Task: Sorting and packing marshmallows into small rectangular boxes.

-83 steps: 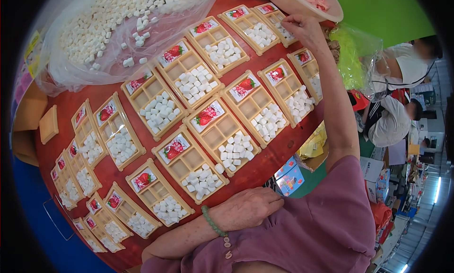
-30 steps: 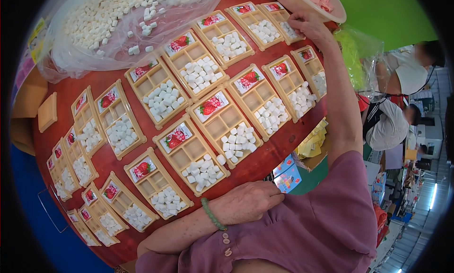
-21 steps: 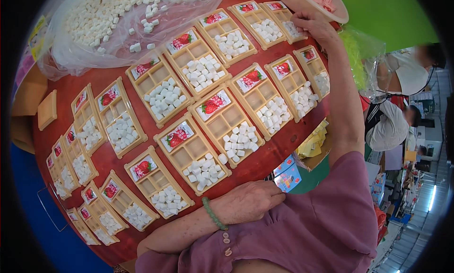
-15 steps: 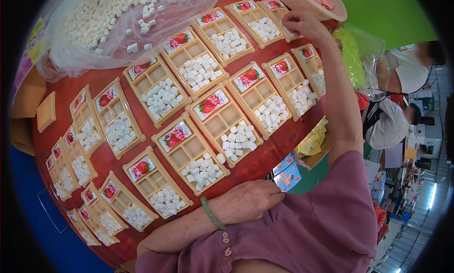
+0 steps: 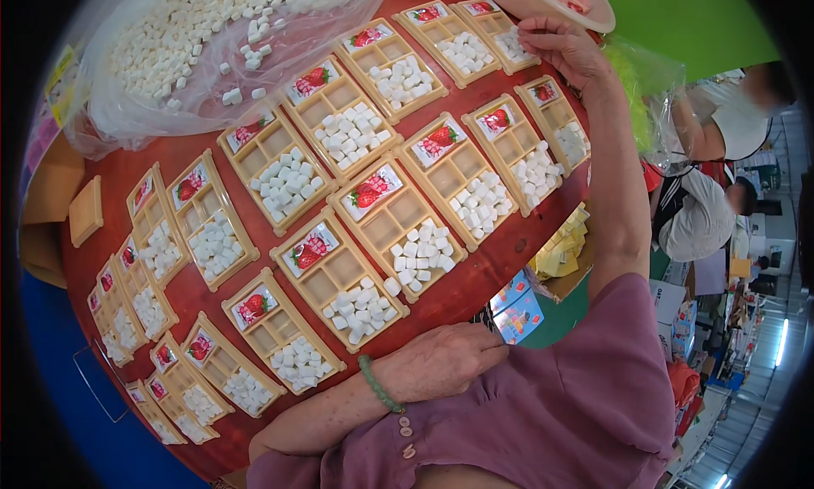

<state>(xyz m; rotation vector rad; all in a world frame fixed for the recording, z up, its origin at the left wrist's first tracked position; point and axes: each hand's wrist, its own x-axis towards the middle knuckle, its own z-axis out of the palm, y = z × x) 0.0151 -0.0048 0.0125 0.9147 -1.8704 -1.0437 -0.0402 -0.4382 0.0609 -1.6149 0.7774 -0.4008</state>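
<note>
My right hand (image 5: 566, 50) is at the far right of the table, fingers apart beside the edge of a beige divided tray (image 5: 484, 33). That tray holds white marshmallows (image 5: 511, 45) in its large compartment and a strawberry-printed packet (image 5: 481, 8) in a small one. Low in front of my body, my left hand (image 5: 454, 358) is closed, a green bead bracelet (image 5: 379, 383) on its wrist. Its curled fingers hide whatever they may hold. Several similar trays stand in two slanting rows, each with a packet and marshmallows, such as the tray (image 5: 328, 273) nearest my left hand.
A large clear plastic bag (image 5: 280, 63) of loose marshmallows lies at the back left of the red table (image 5: 199, 302). A pale bowl (image 5: 604, 13) with pink pieces stands at the far right. Below the right edge is a carton of yellow packets (image 5: 561, 252). Other people (image 5: 704, 213) are further right.
My right hand has drawn slightly right from over the far tray, its fingers parting, so the marshmallows there now show. The left hand stays put. The whole view has shifted slightly.
</note>
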